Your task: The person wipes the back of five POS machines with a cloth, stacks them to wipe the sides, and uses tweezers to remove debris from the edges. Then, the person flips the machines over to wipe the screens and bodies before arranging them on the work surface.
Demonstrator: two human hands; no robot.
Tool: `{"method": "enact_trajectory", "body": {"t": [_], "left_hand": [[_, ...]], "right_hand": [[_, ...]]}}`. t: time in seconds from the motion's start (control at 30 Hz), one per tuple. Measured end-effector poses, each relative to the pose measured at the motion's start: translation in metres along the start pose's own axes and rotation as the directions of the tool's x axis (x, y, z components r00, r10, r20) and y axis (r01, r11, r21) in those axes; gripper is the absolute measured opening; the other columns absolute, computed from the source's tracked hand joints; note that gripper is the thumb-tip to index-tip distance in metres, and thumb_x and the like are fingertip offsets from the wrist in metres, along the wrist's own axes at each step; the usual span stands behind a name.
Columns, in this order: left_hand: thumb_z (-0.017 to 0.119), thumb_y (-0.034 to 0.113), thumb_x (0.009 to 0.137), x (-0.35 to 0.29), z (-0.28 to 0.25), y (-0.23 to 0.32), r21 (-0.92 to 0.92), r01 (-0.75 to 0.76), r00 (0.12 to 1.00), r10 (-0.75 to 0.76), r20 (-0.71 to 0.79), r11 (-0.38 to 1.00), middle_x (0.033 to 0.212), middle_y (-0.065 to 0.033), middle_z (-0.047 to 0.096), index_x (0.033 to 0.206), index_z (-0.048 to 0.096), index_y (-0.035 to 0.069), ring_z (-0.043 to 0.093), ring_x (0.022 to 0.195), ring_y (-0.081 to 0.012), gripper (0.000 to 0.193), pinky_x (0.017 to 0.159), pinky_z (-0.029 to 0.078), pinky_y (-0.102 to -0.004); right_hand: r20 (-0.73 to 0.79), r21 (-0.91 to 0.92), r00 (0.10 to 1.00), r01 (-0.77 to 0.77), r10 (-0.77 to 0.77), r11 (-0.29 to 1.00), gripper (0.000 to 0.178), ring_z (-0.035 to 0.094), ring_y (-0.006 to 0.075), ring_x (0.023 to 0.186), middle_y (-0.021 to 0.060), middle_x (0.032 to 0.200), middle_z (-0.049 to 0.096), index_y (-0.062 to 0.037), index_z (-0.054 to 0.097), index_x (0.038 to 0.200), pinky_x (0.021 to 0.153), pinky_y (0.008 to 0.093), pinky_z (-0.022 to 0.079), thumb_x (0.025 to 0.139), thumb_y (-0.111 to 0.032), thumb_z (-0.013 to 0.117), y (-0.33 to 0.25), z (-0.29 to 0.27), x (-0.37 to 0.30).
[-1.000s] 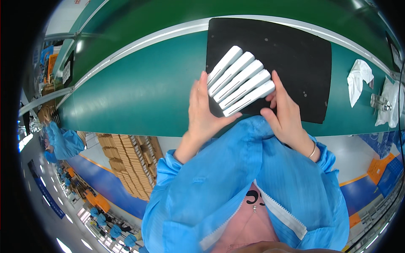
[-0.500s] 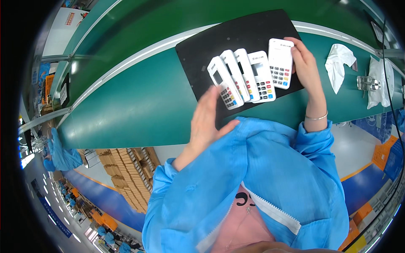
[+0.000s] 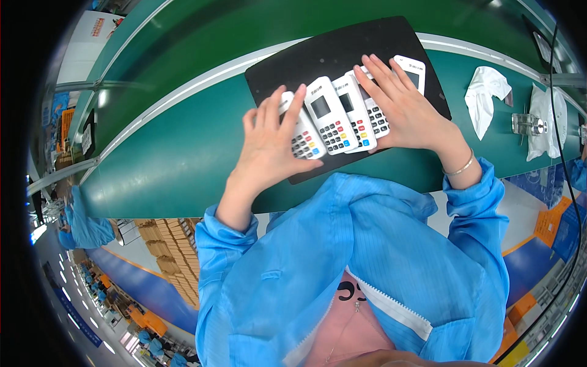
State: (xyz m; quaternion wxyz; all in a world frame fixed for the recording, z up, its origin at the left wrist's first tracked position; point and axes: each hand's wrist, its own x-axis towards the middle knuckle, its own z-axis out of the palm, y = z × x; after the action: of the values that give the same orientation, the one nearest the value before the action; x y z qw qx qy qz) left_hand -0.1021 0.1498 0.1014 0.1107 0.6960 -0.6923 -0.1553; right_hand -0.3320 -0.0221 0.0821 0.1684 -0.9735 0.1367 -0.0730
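Several white handheld keypad terminals [image 3: 333,122] lie face up in a row on a black mat [image 3: 342,55] on the green belt. My left hand [image 3: 272,144] lies flat over the leftmost terminal [image 3: 304,139], fingers spread on it. My right hand [image 3: 406,110] rests palm down over the right-hand terminals, covering most of them; the rightmost terminal [image 3: 414,70] shows past my fingertips. Both forearms come up in blue sleeves, with a thin bracelet on the right wrist.
A crumpled white cloth [image 3: 486,98] lies on the green belt [image 3: 177,147] to the right of the mat. Further right stand a small clear container [image 3: 529,124] and another white cloth [image 3: 547,122]. Stacked cartons [image 3: 168,257] sit on the floor below left.
The terminals were held edge-up in a bundle; now they lie face up, fanned along the mat. Both hands have come down flat on them.
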Motion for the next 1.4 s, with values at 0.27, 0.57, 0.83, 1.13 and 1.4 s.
{"method": "enact_trajectory", "body": {"t": [0.27,0.57,0.83,1.13,1.4], "left_hand": [[0.086,0.062,0.046,0.022,0.010,0.016,-0.007,-0.076,0.997,0.076,-0.030,0.997,0.157,-0.0274,0.016,0.155,0.018,0.009,0.021,0.145,-0.0407,0.139,0.114,0.006,-0.0649],[0.090,0.047,0.049,0.020,0.001,0.023,0.116,-0.036,0.999,0.031,0.045,0.993,0.148,-0.0237,0.032,0.154,0.022,0.008,0.039,0.133,-0.0371,0.130,0.112,0.020,-0.0573],[0.093,0.037,0.048,0.009,-0.005,0.019,0.130,0.012,0.998,-0.019,0.057,0.991,0.155,-0.0238,0.023,0.154,0.022,0.010,0.029,0.141,-0.0373,0.130,0.115,0.014,-0.0593],[0.091,0.015,0.059,-0.078,0.043,-0.006,-0.439,0.433,0.824,-0.543,-0.163,0.788,0.148,-0.0202,0.033,0.151,0.027,0.005,0.039,0.130,-0.0353,0.113,0.110,0.032,-0.0450],[0.088,0.013,0.063,-0.062,0.051,-0.010,-0.402,0.271,0.861,-0.407,-0.306,0.874,0.133,-0.0158,0.049,0.150,0.029,0.003,0.047,0.118,-0.0297,0.105,0.103,0.039,-0.0395]], "right_hand": [[-0.085,-0.124,0.996,-0.023,0.013,0.992,0.114,0.034,0.0382,0.139,0.0264,0.149,0.033,-0.0095,0.027,0.152,0.111,0.0538,0.027,0.056,-0.031,0.084,-0.004,0.012,0.015],[-0.041,-0.152,0.992,-0.122,0.117,0.981,0.129,0.037,0.0347,0.138,0.0193,0.145,0.041,-0.0089,0.028,0.151,0.118,0.0534,0.019,0.046,-0.053,0.089,0.015,-0.013,-0.013],[-0.267,0.047,0.948,-0.164,0.171,0.985,0.101,0.040,0.0358,0.135,0.0194,0.142,0.045,-0.0061,0.033,0.149,0.115,0.0519,0.025,0.069,-0.043,0.082,0.031,-0.026,-0.035],[-0.437,0.179,0.760,-0.451,0.481,0.874,0.042,0.061,0.0228,0.082,0.0099,0.104,0.059,-0.0147,0.067,0.122,0.072,0.0323,0.051,0.085,0.002,0.056,0.059,0.005,-0.077],[-0.423,-0.004,0.800,-0.471,0.425,0.882,0.046,0.053,0.0192,0.074,0.0093,0.106,0.055,-0.0186,0.065,0.127,0.067,0.0318,0.050,0.084,-0.003,0.061,0.042,0.013,-0.076]]}}
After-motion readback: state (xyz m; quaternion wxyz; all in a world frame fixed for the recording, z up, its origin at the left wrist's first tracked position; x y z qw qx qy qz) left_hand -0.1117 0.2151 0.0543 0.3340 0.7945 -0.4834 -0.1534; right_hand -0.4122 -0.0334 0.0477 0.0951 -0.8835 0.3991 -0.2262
